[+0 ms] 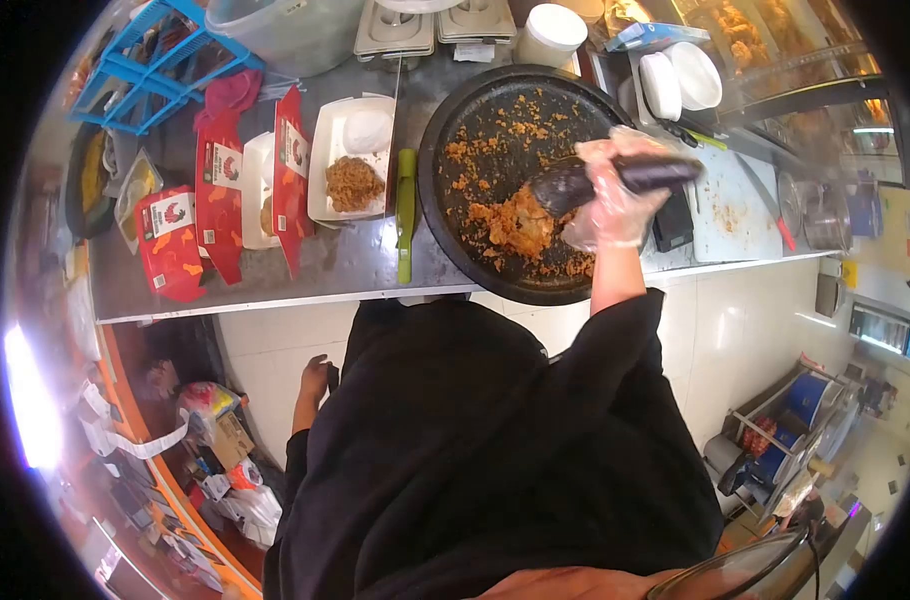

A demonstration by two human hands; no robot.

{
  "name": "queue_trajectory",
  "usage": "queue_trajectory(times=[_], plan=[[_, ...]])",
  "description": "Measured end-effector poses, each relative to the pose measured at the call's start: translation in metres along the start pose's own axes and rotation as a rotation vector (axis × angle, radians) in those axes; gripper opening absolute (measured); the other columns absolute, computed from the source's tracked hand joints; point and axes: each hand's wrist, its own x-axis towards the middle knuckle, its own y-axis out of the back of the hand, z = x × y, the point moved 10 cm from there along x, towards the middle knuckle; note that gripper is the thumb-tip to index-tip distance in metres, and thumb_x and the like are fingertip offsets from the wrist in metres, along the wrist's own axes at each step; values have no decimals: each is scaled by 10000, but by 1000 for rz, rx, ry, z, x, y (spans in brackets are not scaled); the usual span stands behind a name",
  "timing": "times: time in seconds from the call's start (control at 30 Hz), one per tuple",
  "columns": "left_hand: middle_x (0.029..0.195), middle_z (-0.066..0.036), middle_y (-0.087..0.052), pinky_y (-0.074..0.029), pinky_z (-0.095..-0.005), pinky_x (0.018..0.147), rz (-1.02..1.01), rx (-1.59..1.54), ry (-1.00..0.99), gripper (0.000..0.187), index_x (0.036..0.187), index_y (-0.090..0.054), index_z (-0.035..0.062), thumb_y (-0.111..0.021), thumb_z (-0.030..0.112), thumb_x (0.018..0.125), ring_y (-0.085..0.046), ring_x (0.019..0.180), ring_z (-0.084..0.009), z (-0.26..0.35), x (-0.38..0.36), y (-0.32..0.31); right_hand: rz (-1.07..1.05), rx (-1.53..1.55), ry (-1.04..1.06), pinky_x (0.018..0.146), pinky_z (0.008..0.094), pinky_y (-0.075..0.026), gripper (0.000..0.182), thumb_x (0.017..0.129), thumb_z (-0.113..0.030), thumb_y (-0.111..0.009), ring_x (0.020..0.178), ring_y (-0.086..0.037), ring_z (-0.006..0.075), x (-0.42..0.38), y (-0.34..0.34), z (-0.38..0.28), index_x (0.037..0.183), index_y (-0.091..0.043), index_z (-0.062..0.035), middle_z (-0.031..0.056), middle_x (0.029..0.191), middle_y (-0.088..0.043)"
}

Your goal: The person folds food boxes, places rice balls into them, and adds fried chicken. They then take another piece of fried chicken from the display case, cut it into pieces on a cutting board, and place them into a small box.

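My right hand (615, 195), in a clear plastic glove, is wrapped round a dark pestle (657, 173). The pestle lies tilted, its thick end pressing on crushed fried chicken (520, 228) in a wide black stone mortar (475, 95). Orange-brown crumbs are scattered over the mortar's bowl. Down beside my body, below the counter edge, hangs my left hand (314, 378). Its fingers look curled, with a small dark shape against them that I cannot make out. Left of the mortar, an open box (320, 207) contains fried chicken (353, 184) and a white wrapped mound (367, 130).
A green-handled tool (406, 215) lies beside the mortar. Red cartons (170, 240) stand along the counter's left side. At right are a white cutting board (730, 215) and a red-handled knife (765, 195). A white tub (552, 35) and lidded metal containers (393, 30) line the back.
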Motion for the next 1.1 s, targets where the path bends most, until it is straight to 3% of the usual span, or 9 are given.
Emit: queue_trajectory(times=[0.07,0.13,0.23,0.33,0.53,0.67,0.77,0.97,1.1], plan=[[952,-156,-689,-520,-293,711,55,7,-24,407,1256,-536,-32,-566,139,888,-650,809,-189,-6,-7,2,-49,92,163,808,378,-533,384,716,91,-713,839,-590,167,-11,-16,-29,987,-490,-63,58,853,-568],[975,-159,-686,-521,-296,720,-27,302,-8,374,1236,-552,-22,-558,140,899,-650,812,-187,-7,-19,0,-59,-803,287,796,333,-518,398,696,67,-737,819,-578,166,-42,-5,13,981,-496,-71,43,852,-571],[1003,-189,-677,-525,-313,757,-90,567,31,371,1215,-565,-17,-584,176,898,-662,864,-233,-3,-6,-12,-46,-31,-43,716,299,-521,329,720,137,-658,798,-596,191,-19,2,39,961,-530,-48,66,894,-581],[995,-200,-682,-519,-337,813,-6,-27,-32,447,1218,-561,-22,-628,255,873,-666,943,-275,-28,14,-4,-40,242,-139,657,285,-520,288,723,117,-675,732,-596,161,10,-6,35,917,-560,-61,57,825,-586],[917,-159,-700,-531,-327,757,-8,446,-153,421,1219,-563,-10,-645,207,868,-677,833,-213,-50,29,-21,-1071,-1298,56,795,366,-534,423,725,-166,-712,919,-652,245,20,-140,55,1130,-594,-130,76,993,-652],[940,-171,-696,-529,-368,787,-96,63,-84,437,1195,-572,-26,-652,227,847,-672,870,-261,-49,21,-27,-1292,-1425,176,855,418,-519,460,715,-226,-753,1003,-632,283,-4,-164,101,1144,-588,-212,65,1044,-657],[930,-173,-694,-519,-360,823,-200,753,-706,442,1219,-549,-31,-633,214,862,-661,894,-253,-34,22,-47,-1224,-1401,231,912,426,-493,549,729,-247,-750,1088,-601,283,-5,-166,103,1234,-536,-224,73,1155,-628],[1007,-192,-675,-477,-371,919,-28,-81,73,375,1191,-578,-31,-542,231,924,-627,1003,-250,-28,-1,-21,-1117,-1292,-93,1061,447,-385,1017,552,-349,-858,1303,-422,346,8,-66,37,1428,-351,-246,134,1458,-384],[1008,-197,-678,-514,-351,821,-21,-163,124,366,1201,-566,-46,-551,188,920,-656,911,-251,-81,20,-33,-1386,-1729,-304,1091,505,-332,1261,446,-406,-897,1346,-320,448,-34,-3,59,1494,-198,-352,183,1533,-245]])
